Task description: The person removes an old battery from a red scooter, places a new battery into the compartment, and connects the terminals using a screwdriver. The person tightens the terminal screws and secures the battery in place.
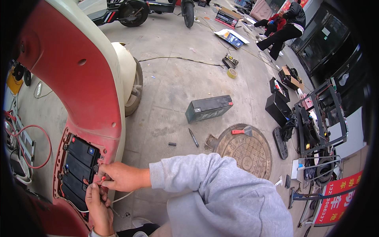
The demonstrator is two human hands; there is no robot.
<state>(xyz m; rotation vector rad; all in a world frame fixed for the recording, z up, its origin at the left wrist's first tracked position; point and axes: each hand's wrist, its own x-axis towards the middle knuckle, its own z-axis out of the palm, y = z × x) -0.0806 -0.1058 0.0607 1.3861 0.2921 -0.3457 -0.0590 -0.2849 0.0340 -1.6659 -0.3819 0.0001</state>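
Note:
My right hand (pixel 123 177) reaches in from the right. Its fingers pinch a small red-ended piece (pixel 103 178), perhaps a wire end or a tool tip. Just below, my left hand (pixel 97 197) has its thumb and fingertips closed on the same spot, seemingly around a thin wire. Both hands are over the edge of the open battery bay in the red scooter footboard (pixel 114 142). Inside sit several black batteries (pixel 77 169) side by side, with red and blue terminals. A white cable (pixel 123 197) passes below my hands.
A separate battery (pixel 209 108) stands on the concrete, near a marker pen (pixel 194 137) and its cap (pixel 172 144). A red-handled scraper (pixel 242 131) lies on a manhole cover (pixel 245 154). Farther off are a tape roll (pixel 231 73), a metal frame (pixel 321 118) and people (pixel 282 29).

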